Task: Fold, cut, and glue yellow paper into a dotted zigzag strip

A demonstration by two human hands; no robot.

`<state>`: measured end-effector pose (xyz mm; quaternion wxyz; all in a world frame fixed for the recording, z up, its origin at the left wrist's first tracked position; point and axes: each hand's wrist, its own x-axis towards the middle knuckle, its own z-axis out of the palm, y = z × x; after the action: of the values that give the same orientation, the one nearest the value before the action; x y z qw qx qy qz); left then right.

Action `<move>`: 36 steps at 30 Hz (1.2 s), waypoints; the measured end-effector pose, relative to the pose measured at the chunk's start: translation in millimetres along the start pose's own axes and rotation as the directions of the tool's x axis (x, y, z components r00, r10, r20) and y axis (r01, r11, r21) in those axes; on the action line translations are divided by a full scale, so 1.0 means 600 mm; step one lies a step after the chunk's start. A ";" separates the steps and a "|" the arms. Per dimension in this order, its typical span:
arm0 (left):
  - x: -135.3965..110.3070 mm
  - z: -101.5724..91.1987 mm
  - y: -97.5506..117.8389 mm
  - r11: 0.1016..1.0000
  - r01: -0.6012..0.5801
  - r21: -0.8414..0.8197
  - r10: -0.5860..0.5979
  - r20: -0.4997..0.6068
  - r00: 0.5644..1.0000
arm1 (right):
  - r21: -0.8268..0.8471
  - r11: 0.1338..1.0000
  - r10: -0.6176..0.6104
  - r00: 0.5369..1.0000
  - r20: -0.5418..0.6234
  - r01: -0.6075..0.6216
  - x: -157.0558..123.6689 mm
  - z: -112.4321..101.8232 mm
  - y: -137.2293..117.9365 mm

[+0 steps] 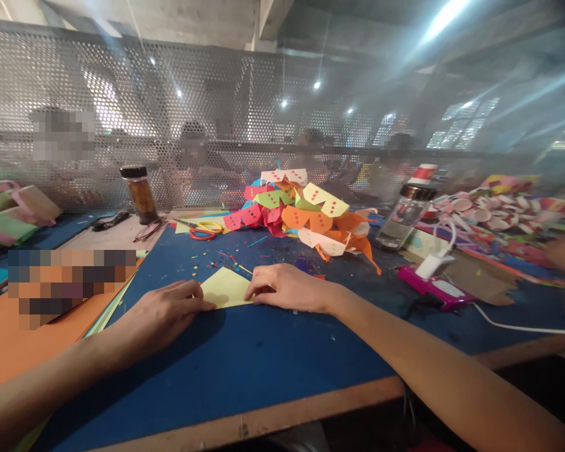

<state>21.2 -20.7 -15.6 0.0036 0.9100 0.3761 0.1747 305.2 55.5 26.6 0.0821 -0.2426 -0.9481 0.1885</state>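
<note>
A pale yellow sheet of paper (225, 287), folded to a point at the top, lies on the blue table mat (245, 358). My left hand (162, 312) presses on its left corner with fingers bent and held together. My right hand (289, 288) presses on its right edge, fingers curled down onto the paper. Both forearms reach in from the near edge.
A heap of folded coloured paper pieces (306, 213) sits behind the sheet. Scissors with yellow and red handles (202, 230), a dark jar (140, 193), a glass bottle (407, 210), a pink phone with white charger (433, 282) and orange paper (9, 339) lie around. A perforated metal screen (216, 125) backs the table.
</note>
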 end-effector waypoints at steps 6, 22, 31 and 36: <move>-0.002 0.001 0.000 1.000 -0.009 0.021 0.009 -0.001 1.000 | 0.011 1.000 -0.008 1.000 -0.005 0.008 -0.001 0.000 -0.002; 0.005 -0.004 0.004 1.000 -0.026 0.003 0.026 -0.041 0.999 | 0.131 0.989 0.091 0.985 -0.149 -0.071 0.005 -0.001 -0.008; 0.009 0.002 0.010 0.989 -0.023 0.144 0.019 0.030 0.999 | 0.056 0.998 0.045 0.998 -0.054 -0.042 0.015 0.025 -0.015; 0.017 -0.005 0.022 0.977 -0.036 0.209 0.012 0.117 0.993 | -0.020 0.993 0.114 0.993 -0.040 -0.115 0.033 0.027 -0.024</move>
<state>35.6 -23.5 -7.9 -0.0731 0.9183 0.3806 0.0810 277.7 48.8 18.9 0.0869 -0.3011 -0.9329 0.1776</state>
